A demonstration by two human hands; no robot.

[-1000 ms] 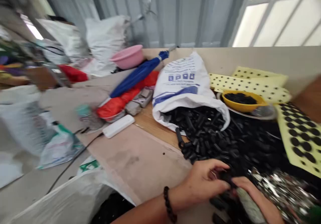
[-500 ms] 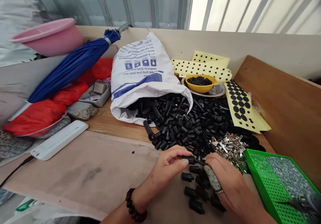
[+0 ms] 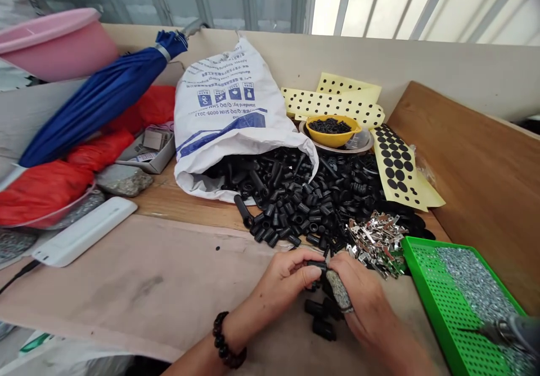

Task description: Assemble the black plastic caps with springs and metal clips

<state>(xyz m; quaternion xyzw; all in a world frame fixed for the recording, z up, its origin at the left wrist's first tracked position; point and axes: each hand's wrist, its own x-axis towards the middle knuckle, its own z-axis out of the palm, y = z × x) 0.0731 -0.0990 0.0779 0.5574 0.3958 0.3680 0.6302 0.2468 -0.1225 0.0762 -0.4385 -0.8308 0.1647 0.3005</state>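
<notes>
My left hand pinches a short black plastic cylinder between thumb and fingers. Close against its right end is my right hand, fingers curled, with a grey speckled stone held along the thumb side. Whatever the right fingertips grip at the cylinder's end is hidden. Below the hands, several loose black cylinders lie on the pinkish-brown mat. Just beyond is a large heap of black plastic parts, spilling from a white woven sack.
Shiny metal clips lie right of the heap. A green perforated tray of small metal pieces stands at right, a power driver over it. Behind are a yellow bowl and sticker sheets. A white power bank-like device lies left.
My right hand has closed in on the left hand, and the dark gap between them has shrunk. The view has shifted, moving the scene left and slightly up.
</notes>
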